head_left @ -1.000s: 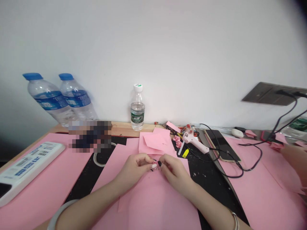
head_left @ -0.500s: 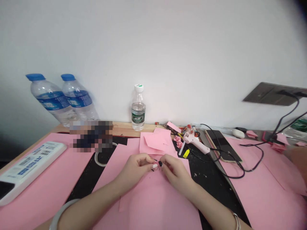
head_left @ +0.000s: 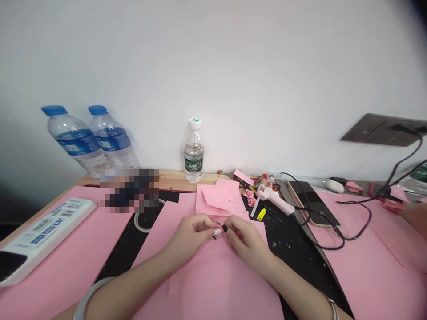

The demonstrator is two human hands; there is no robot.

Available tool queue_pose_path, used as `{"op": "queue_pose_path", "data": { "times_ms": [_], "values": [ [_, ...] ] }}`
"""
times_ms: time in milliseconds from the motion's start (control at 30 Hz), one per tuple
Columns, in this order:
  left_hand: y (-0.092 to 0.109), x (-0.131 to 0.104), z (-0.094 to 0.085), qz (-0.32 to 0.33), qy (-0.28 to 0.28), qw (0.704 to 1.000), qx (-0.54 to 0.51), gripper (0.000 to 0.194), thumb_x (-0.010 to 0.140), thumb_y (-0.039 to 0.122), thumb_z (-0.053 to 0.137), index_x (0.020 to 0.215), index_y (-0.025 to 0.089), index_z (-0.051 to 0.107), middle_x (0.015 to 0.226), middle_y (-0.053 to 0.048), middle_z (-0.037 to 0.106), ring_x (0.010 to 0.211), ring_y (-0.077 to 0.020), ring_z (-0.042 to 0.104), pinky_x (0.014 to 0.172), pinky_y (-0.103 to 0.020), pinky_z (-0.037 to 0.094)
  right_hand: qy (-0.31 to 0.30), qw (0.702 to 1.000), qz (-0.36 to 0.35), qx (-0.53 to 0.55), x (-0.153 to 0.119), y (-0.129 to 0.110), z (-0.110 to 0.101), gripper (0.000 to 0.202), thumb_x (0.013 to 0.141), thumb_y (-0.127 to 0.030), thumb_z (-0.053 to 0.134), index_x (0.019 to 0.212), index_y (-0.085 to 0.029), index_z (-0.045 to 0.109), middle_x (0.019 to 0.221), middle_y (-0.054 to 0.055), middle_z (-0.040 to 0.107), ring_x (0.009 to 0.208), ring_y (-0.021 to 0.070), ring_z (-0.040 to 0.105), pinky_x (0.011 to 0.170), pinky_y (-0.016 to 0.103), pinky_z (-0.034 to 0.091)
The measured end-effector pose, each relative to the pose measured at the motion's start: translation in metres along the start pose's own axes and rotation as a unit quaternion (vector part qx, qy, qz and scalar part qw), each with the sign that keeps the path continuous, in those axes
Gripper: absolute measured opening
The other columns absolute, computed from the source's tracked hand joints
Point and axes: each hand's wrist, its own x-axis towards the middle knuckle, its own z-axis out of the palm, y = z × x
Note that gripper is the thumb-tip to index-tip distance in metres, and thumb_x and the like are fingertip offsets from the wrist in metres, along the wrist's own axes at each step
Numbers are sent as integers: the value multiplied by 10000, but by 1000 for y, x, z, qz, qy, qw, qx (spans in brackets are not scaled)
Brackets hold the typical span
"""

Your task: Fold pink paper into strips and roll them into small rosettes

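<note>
Your left hand (head_left: 195, 233) and right hand (head_left: 245, 238) meet fingertip to fingertip above the middle of the large pink sheets (head_left: 220, 284). Both grasp the small pink paper piece (head_left: 219, 227) in a thumb-and-finger pinch, one hand at each side; the fingers cover most of the piece, so you cannot tell its exact form. Just beyond your hands, note the small pink papers (head_left: 216, 201), overlapping in a loose pile. To their right, the folded paper roses (head_left: 250, 201) lie beside the glue gun (head_left: 276, 202), which rests near a yellow tag (head_left: 262, 214) on the black mat (head_left: 296, 258). The phone (head_left: 312, 204) lies right of the glue gun, with black cable (head_left: 328, 246) across its near end. Behind the pile, the small water bottle (head_left: 194, 159) stands upright near the wall. At far left, locate the long white case (head_left: 56, 231) on more pink paper. At the right edge, part of another person's hand (head_left: 415, 218) is visible, blurred.
</note>
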Motion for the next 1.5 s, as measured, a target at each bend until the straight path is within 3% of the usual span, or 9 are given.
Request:
{"op": "queue_pose_path", "data": {
  "times_ms": [1500],
  "values": [
    [1,0,1,1,4,1000,-4,75,679,197,739,660,161,676,694,-15,726,719,-172,662,711,-287,519,8,1000,-3,-15,0,-2,-1,205,801,-16,405,736,-191,489,655,-24,491,582,128,422,545,228,333]
  ]
}}
